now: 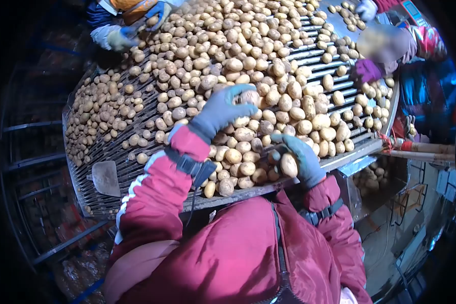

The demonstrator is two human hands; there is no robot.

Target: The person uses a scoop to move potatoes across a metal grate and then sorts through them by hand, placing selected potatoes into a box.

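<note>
Gloved in grey-blue, my left hand (pixel 219 112) reaches over the heap with thumb and fingers curled around a brownish potato (pixel 249 97). My right hand (pixel 305 158), in a similar glove, is close to the near edge of the table. Its fingers wrap round a pale potato (pixel 289 165), and a darker one (pixel 275 155) shows beside it, partly hidden by the fingers. Many loose potatoes (pixel 244 134) lie under and between both hands on the slatted metal table (pixel 149 109).
Small potatoes (pixel 99 104) spread over the left side, near a flat metal scoop (pixel 106 178). Co-workers' gloved hands work at the far left (pixel 120 39) and at the right (pixel 368 71). A metal bin (pixel 347 185) with potatoes stands below the right edge, near wooden poles (pixel 425 148).
</note>
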